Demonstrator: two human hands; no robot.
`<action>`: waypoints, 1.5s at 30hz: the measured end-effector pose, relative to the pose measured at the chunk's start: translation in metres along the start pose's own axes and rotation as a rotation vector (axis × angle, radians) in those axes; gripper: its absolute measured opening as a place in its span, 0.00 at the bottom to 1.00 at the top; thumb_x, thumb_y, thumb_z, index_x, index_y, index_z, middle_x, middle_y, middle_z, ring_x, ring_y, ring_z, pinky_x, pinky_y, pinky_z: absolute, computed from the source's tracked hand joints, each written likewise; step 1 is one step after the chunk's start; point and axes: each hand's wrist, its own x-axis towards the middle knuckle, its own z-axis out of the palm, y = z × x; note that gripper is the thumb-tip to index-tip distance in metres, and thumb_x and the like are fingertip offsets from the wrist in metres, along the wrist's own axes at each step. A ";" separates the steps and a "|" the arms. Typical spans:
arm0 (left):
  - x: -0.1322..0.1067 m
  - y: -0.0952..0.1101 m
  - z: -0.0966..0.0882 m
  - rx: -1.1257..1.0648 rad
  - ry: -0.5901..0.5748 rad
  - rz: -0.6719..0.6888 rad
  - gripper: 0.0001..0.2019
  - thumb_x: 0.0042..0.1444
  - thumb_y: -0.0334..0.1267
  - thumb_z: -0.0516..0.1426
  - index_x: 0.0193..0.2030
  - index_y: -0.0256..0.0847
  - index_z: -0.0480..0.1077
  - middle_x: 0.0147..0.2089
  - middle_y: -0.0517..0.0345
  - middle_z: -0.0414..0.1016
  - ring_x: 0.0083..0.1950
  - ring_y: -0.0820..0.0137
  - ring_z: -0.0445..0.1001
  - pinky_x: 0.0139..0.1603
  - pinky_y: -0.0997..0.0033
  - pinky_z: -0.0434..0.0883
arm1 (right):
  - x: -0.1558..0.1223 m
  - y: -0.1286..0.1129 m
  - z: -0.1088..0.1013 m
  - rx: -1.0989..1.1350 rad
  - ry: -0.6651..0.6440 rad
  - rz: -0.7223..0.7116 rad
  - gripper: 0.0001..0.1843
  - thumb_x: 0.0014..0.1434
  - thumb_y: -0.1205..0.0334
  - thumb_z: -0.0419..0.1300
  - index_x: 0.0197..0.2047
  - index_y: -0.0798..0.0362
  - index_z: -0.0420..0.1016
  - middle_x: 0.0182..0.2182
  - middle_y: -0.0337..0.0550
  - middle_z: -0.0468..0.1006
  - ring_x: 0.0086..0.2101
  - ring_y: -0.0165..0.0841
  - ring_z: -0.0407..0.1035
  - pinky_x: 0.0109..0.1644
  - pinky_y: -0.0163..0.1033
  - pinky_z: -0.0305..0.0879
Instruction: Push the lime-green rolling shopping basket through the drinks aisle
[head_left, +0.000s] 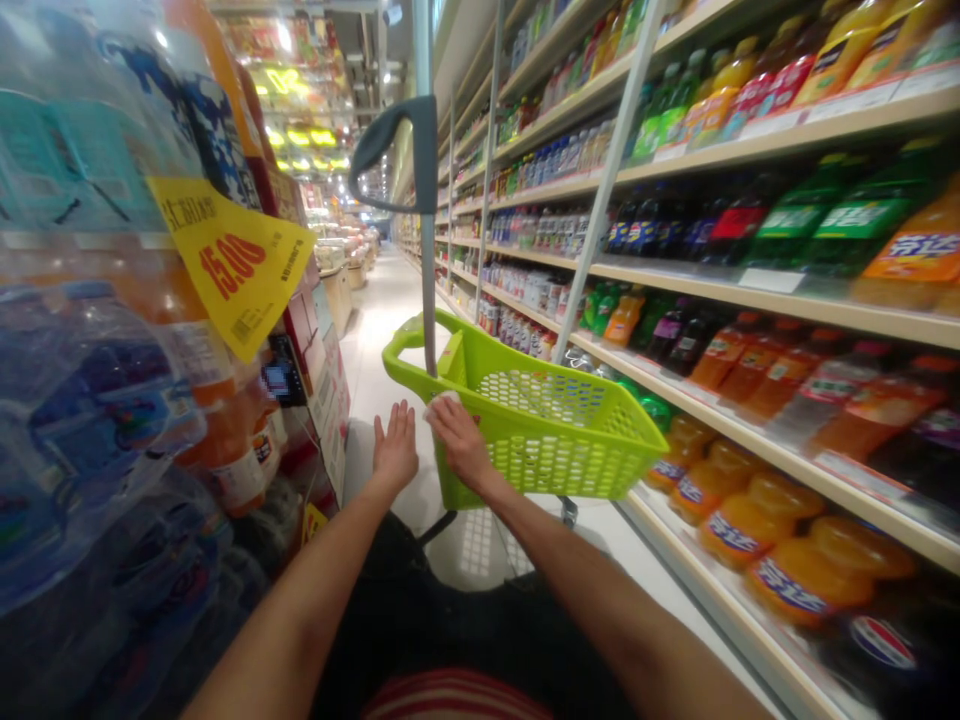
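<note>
A lime-green shopping basket (570,440) on wheels stands in the aisle ahead of me, its grey pull handle (405,150) raised on a metal pole. My right hand (459,440) rests on the basket's near rim with its fingers curled over something white that I cannot make out. Just left of the basket, my left hand (394,448) is stretched forward, palm down with its fingers straight and close together, holding nothing.
Shelves of soft-drink bottles (750,360) run along the right. On the left stands a stack of shrink-wrapped water and orange drink bottles (112,400) with a yellow price tag (232,265). The white aisle floor (382,300) runs ahead towards distant displays.
</note>
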 end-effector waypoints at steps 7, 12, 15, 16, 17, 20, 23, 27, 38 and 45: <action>0.003 0.013 -0.010 0.007 0.019 0.056 0.36 0.47 0.28 0.47 0.65 0.27 0.43 0.69 0.43 0.38 0.69 0.60 0.38 0.65 0.45 0.40 | 0.002 0.027 -0.003 -0.060 0.039 0.062 0.25 0.57 0.77 0.45 0.55 0.55 0.66 0.57 0.47 0.65 0.63 0.36 0.44 0.63 0.52 0.51; -0.001 0.026 -0.006 0.000 0.044 0.149 0.33 0.50 0.29 0.45 0.65 0.27 0.45 0.69 0.44 0.42 0.69 0.60 0.39 0.65 0.45 0.41 | -0.059 0.039 0.008 -0.079 -0.029 0.063 0.23 0.56 0.78 0.45 0.51 0.56 0.70 0.53 0.51 0.69 0.61 0.36 0.50 0.59 0.53 0.57; 0.000 0.034 -0.005 -0.008 0.069 0.192 0.32 0.51 0.29 0.45 0.65 0.27 0.45 0.69 0.44 0.41 0.69 0.61 0.40 0.65 0.46 0.41 | -0.068 0.039 -0.001 -0.074 -0.005 0.044 0.23 0.57 0.77 0.44 0.50 0.56 0.72 0.52 0.50 0.71 0.61 0.35 0.51 0.59 0.51 0.58; 0.002 0.036 -0.006 -0.008 0.075 0.205 0.32 0.52 0.30 0.45 0.65 0.28 0.45 0.69 0.44 0.41 0.69 0.61 0.39 0.65 0.46 0.41 | -0.064 0.039 -0.006 -0.063 0.012 0.044 0.23 0.57 0.77 0.44 0.51 0.55 0.71 0.53 0.49 0.70 0.61 0.35 0.50 0.60 0.51 0.57; 0.004 0.038 -0.008 -0.006 0.078 0.216 0.32 0.52 0.30 0.44 0.65 0.28 0.44 0.69 0.44 0.41 0.69 0.61 0.39 0.65 0.46 0.41 | -0.056 0.039 -0.012 -0.051 0.033 0.051 0.23 0.58 0.76 0.44 0.52 0.55 0.70 0.54 0.48 0.69 0.61 0.35 0.48 0.61 0.51 0.56; 0.015 0.045 -0.018 -0.004 0.083 0.247 0.32 0.52 0.30 0.44 0.65 0.28 0.44 0.69 0.43 0.41 0.69 0.60 0.37 0.65 0.45 0.40 | -0.026 0.043 -0.025 -0.033 0.097 0.107 0.23 0.59 0.74 0.45 0.55 0.54 0.67 0.57 0.46 0.65 0.62 0.36 0.45 0.63 0.52 0.51; 0.030 0.052 -0.029 -0.008 0.093 0.271 0.31 0.53 0.30 0.44 0.65 0.28 0.45 0.69 0.43 0.42 0.69 0.59 0.39 0.65 0.44 0.40 | -0.005 0.050 -0.024 -0.046 0.088 0.162 0.22 0.59 0.73 0.46 0.55 0.55 0.67 0.57 0.47 0.65 0.62 0.37 0.46 0.63 0.52 0.52; 0.048 0.053 -0.037 0.008 0.079 0.272 0.29 0.54 0.30 0.43 0.64 0.30 0.48 0.69 0.44 0.44 0.69 0.58 0.41 0.64 0.43 0.40 | -0.012 0.063 -0.014 -0.075 0.014 0.186 0.23 0.57 0.74 0.46 0.55 0.57 0.67 0.56 0.50 0.66 0.62 0.38 0.47 0.61 0.52 0.54; 0.050 0.049 -0.045 -0.012 0.030 0.277 0.30 0.51 0.28 0.43 0.64 0.28 0.48 0.68 0.44 0.47 0.69 0.58 0.42 0.64 0.40 0.36 | -0.069 0.116 -0.053 -0.239 0.010 0.426 0.28 0.50 0.79 0.46 0.53 0.58 0.68 0.52 0.53 0.70 0.57 0.41 0.58 0.58 0.52 0.57; 0.038 0.048 -0.043 -0.014 0.073 0.206 0.31 0.51 0.30 0.45 0.64 0.28 0.49 0.68 0.43 0.46 0.69 0.58 0.42 0.64 0.41 0.40 | -0.009 0.062 -0.016 -0.103 0.026 0.288 0.25 0.54 0.77 0.46 0.54 0.58 0.68 0.52 0.51 0.70 0.56 0.37 0.58 0.60 0.48 0.57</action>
